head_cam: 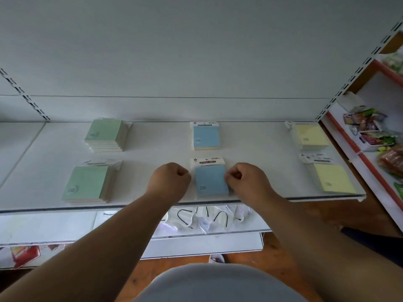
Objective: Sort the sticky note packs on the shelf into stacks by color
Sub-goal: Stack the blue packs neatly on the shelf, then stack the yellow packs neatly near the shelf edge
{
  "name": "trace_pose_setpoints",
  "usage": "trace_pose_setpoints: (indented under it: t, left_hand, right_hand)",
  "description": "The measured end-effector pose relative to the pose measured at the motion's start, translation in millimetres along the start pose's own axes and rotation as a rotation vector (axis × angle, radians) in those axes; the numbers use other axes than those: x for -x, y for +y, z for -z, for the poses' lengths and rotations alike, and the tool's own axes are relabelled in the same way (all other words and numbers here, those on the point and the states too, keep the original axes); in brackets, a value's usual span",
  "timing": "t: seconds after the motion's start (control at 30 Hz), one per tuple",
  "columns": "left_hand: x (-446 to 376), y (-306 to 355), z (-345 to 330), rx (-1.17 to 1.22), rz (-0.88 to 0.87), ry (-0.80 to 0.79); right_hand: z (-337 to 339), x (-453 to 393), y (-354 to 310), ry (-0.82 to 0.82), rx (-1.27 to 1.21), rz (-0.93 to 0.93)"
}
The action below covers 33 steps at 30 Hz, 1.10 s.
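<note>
On the white shelf (152, 158) lie six piles of sticky note packs in two rows. Green stacks sit at the back left (105, 135) and front left (87, 184). Blue packs lie at the back middle (206, 136) and front middle (210, 182). Yellow packs lie at the back right (310, 135) and front right (332, 177). My left hand (172, 177) is curled into a fist just beside the front blue pack's left edge, with nothing visible in it. My right hand (242, 179) has curled fingers pinching that pack's right edge.
A slotted upright post (353, 77) bounds the shelf on the right. Beyond it, a red-edged shelf holds colourful snack packets (368, 127). Below the front edge, a lower shelf holds bagged white masks (207, 216). Red packets (24, 255) lie at the lower left.
</note>
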<state>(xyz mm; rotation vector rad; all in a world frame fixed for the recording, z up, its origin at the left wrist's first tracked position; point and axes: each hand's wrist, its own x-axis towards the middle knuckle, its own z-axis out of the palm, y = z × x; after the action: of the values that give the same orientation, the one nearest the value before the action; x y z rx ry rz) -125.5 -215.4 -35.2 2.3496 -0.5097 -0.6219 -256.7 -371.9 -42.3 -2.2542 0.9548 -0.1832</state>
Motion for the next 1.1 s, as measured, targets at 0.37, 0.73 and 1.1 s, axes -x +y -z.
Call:
trace_pose_setpoints:
  t: [0.37,0.73,1.1]
  left_hand:
    - [1,7,-8,-0.01,-0.055,-0.056]
    - [9,8,-2,-0.098,-0.12,0.064]
    - [39,113,-73,0.038,-0.471,-0.006]
  right_hand:
    - [-10,11,-4,0.105,0.007,-0.045]
    - [-1,13,-8,0.106,-0.014,-0.09]
    - [101,7,58,0.295,0.115,-0.038]
